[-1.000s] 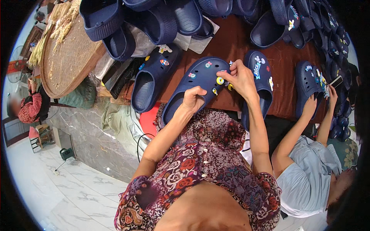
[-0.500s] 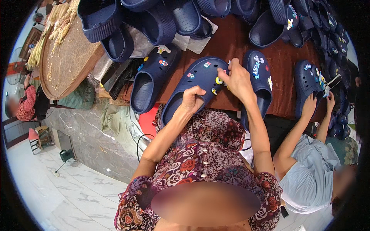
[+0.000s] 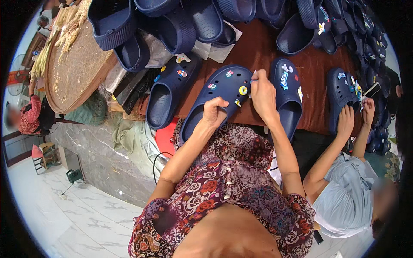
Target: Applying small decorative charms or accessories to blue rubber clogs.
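Decoration seems the step in hand: the left hand (image 3: 215, 112) clamps a navy foam clog (image 3: 220, 88), charm-dotted, over the brown cloth (image 3: 258, 43)'s near edge. The right hand (image 3: 263, 92) curls beside its toe; whether it pinches anything, I cannot tell. Next calls for steady alignment.

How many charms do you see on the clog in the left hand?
4 on the navy clog: a pinkish charm near the toe, a swirl charm at left, a round yellow charm at right, a multicoloured charm just below that. The right hand may hide more.
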`<action>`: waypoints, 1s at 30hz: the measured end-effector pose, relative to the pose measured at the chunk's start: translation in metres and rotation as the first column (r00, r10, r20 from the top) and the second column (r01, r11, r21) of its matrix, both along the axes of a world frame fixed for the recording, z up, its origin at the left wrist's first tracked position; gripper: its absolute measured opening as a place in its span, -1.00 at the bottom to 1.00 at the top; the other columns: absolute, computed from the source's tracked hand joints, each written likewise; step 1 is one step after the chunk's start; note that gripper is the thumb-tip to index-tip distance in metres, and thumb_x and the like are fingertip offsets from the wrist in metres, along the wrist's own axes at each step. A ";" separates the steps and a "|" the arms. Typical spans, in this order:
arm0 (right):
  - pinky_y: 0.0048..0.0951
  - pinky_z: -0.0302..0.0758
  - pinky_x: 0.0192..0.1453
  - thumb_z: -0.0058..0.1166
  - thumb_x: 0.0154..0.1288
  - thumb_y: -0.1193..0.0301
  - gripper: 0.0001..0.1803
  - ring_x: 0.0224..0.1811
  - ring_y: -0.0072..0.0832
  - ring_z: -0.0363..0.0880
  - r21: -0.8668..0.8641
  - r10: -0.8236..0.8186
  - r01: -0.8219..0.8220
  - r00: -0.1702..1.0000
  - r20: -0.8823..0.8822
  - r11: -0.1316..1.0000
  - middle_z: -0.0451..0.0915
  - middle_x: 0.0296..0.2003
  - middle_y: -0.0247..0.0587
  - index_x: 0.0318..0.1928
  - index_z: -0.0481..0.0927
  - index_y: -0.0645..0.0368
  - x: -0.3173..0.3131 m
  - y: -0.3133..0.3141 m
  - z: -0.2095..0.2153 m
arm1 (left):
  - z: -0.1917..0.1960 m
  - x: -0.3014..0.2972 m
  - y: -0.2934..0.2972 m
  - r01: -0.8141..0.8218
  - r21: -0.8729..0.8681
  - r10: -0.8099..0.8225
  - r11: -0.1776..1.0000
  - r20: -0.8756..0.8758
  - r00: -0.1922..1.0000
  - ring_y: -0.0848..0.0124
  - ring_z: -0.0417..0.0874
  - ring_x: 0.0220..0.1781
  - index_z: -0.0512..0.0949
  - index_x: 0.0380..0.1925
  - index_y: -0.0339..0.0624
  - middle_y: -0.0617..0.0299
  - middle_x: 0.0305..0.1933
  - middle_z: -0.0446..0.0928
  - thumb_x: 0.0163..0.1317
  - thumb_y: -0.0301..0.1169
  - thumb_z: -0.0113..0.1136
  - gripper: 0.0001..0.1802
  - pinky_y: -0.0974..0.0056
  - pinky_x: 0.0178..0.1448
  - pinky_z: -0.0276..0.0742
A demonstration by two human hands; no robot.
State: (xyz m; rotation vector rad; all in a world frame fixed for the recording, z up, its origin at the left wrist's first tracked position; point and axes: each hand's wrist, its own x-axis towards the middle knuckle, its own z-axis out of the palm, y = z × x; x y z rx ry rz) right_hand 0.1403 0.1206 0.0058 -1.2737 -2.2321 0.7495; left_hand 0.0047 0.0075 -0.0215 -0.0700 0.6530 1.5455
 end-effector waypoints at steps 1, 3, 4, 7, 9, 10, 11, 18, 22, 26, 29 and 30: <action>0.08 0.50 -0.14 -0.13 0.38 0.53 -0.92 -0.24 0.22 0.58 -0.048 -0.011 0.009 0.999 -0.041 0.999 0.59 -0.25 0.23 -0.17 0.34 0.28 0.004 0.000 0.000 | 0.001 0.000 0.000 -0.001 0.004 0.001 1.000 -0.001 1.000 0.08 0.61 0.06 0.45 0.06 -0.49 -0.06 0.04 0.57 -0.12 -0.61 0.04 -0.41 0.02 0.20 0.54; 0.09 0.49 -0.14 -0.14 0.38 0.55 -0.92 -0.24 0.23 0.58 -0.027 -0.018 0.016 0.998 -0.056 1.000 0.58 -0.25 0.23 -0.16 0.34 0.28 0.009 0.000 -0.001 | 0.002 0.001 0.001 -0.001 0.010 0.002 1.000 -0.035 0.999 0.09 0.61 0.07 0.45 0.07 -0.49 -0.06 0.05 0.56 -0.07 -0.60 0.06 -0.43 0.01 0.21 0.54; 0.09 0.48 -0.14 -0.15 0.38 0.57 -0.93 -0.23 0.23 0.57 -0.010 -0.025 0.024 0.997 -0.071 1.000 0.58 -0.24 0.23 -0.16 0.34 0.28 0.012 0.001 -0.002 | 0.003 0.001 0.001 0.000 0.018 0.001 1.000 -0.037 0.999 0.09 0.61 0.07 0.45 0.07 -0.49 -0.06 0.05 0.56 -0.07 -0.60 0.06 -0.43 0.01 0.21 0.54; 0.08 0.48 -0.13 -0.16 0.38 0.60 -0.89 -0.18 0.24 0.56 0.051 -0.033 0.034 0.999 -0.016 0.998 0.55 -0.24 0.25 -0.11 0.37 0.27 0.016 -0.001 -0.002 | 0.002 -0.002 -0.004 0.018 -0.033 -0.018 0.999 -0.019 1.000 0.08 0.58 0.18 0.43 0.11 -0.48 -0.08 0.12 0.56 0.10 -0.58 0.10 -0.50 0.01 0.41 0.40; 0.08 0.48 -0.08 -0.16 0.42 0.59 -0.83 -0.15 0.25 0.55 0.025 -0.036 0.035 0.998 0.060 0.999 0.50 -0.15 0.27 -0.03 0.40 0.27 0.016 -0.003 -0.002 | 0.004 -0.001 -0.008 0.001 -0.038 -0.002 0.999 -0.026 1.000 0.10 0.57 0.20 0.41 0.14 -0.48 -0.08 0.15 0.54 0.16 -0.55 0.11 -0.50 0.01 0.41 0.39; 0.08 0.48 -0.08 -0.16 0.42 0.59 -0.83 -0.15 0.25 0.55 0.030 -0.041 0.040 0.997 0.058 0.999 0.50 -0.15 0.27 -0.03 0.40 0.27 0.017 -0.003 -0.001 | 0.007 -0.001 -0.010 -0.017 -0.048 0.016 0.999 -0.031 0.999 0.11 0.57 0.22 0.38 0.17 -0.49 -0.08 0.17 0.52 0.21 -0.52 0.12 -0.50 0.02 0.41 0.39; 0.07 0.48 -0.09 -0.16 0.44 0.57 -0.80 -0.16 0.24 0.54 0.039 -0.049 0.046 0.995 0.088 0.998 0.48 -0.14 0.25 0.02 0.40 0.27 0.018 -0.004 0.001 | 0.010 -0.001 -0.012 0.003 -0.021 -0.004 1.000 -0.074 0.997 0.24 0.60 0.11 0.45 0.09 -0.36 0.06 0.07 0.57 0.24 -0.44 0.20 -0.57 0.08 0.30 0.47; -0.15 0.54 -0.27 0.00 0.45 0.48 -0.80 -0.36 -0.05 0.58 0.177 -0.061 0.086 0.988 -0.144 0.981 0.42 -0.15 0.03 0.02 0.48 0.25 0.028 -0.028 0.020 | 0.009 -0.005 -0.021 -0.016 -0.087 0.002 0.996 -0.159 0.987 0.27 0.59 0.16 0.46 0.10 -0.27 0.12 0.12 0.57 0.25 -0.44 0.20 -0.59 0.09 0.29 0.45; -0.47 0.52 -0.31 0.24 0.33 0.38 -0.53 -0.34 -0.47 0.57 -0.344 -0.178 0.065 0.935 -0.308 0.937 0.45 -0.12 -0.06 0.13 0.38 0.30 0.035 -0.079 0.017 | 0.033 -0.009 -0.009 -0.065 0.038 0.066 0.997 -0.023 0.998 0.18 0.57 0.20 0.40 0.16 -0.34 0.03 0.16 0.55 0.26 -0.45 0.17 -0.53 0.02 0.35 0.41; -0.41 0.62 -0.19 0.36 0.22 0.32 -0.12 -0.13 -0.36 0.60 -0.421 -0.064 -0.146 0.893 -0.446 0.895 0.43 0.08 0.08 0.38 0.10 0.36 0.032 -0.117 0.008 | 0.056 0.005 0.005 -0.083 0.113 0.077 0.990 0.053 0.996 0.13 0.52 0.25 0.30 0.25 -0.41 -0.04 0.24 0.46 0.29 -0.46 0.11 -0.46 0.00 0.40 0.38; -0.37 0.64 -0.14 0.35 0.22 0.32 -0.08 -0.09 -0.29 0.61 -0.440 -0.084 -0.127 0.899 -0.430 0.889 0.48 0.05 0.11 0.41 0.07 0.37 0.030 -0.119 0.007 | 0.073 0.023 0.013 -0.051 0.132 0.040 0.990 0.088 0.995 0.16 0.51 0.26 0.31 0.24 -0.41 -0.02 0.23 0.46 0.34 -0.44 0.08 -0.50 0.04 0.42 0.35; -0.37 0.64 -0.14 0.34 0.22 0.31 -0.09 -0.09 -0.29 0.62 -0.450 -0.117 -0.086 0.907 -0.404 0.889 0.51 0.00 0.12 0.40 0.07 0.37 0.031 -0.118 0.008 | 0.078 0.029 0.015 -0.038 0.142 0.025 0.989 0.087 0.996 0.16 0.51 0.26 0.31 0.24 -0.41 -0.02 0.23 0.46 0.34 -0.44 0.08 -0.50 0.04 0.42 0.35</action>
